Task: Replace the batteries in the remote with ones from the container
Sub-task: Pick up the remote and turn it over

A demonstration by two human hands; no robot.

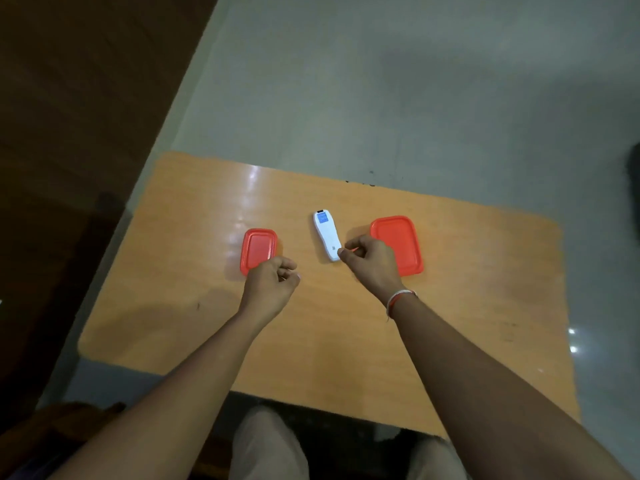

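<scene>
The remote (327,234) lies flat near the middle of the table (467,306), back side up as far as the blue label near its far end suggests — the side where a battery cover would be reached. It sits between two red-lidded boxes: a smaller box (258,249) to its left and a larger box (398,242) to its right, both lids on. Which one holds the fresh batteries cannot be told; nothing inside shows through the lids.

The right hand (370,263) is at the remote's near end, fingers (348,252) curled in, thumb and forefinger drawn close together just beside or touching the remote's corner. It reads as a first grip on the remote, probably to lift or turn it for the cover, though whether the fingers truly pinch it is not clear. A thread band (398,299) circles that wrist.

The left hand (272,285) hovers over the near edge of the smaller box in a loose fist, fingers folded in and holding nothing visible — placed, it seems, to steady the remote or to open that lid.

No batteries are in view, so the task appears to be at its very start, with the cover still shut.
</scene>
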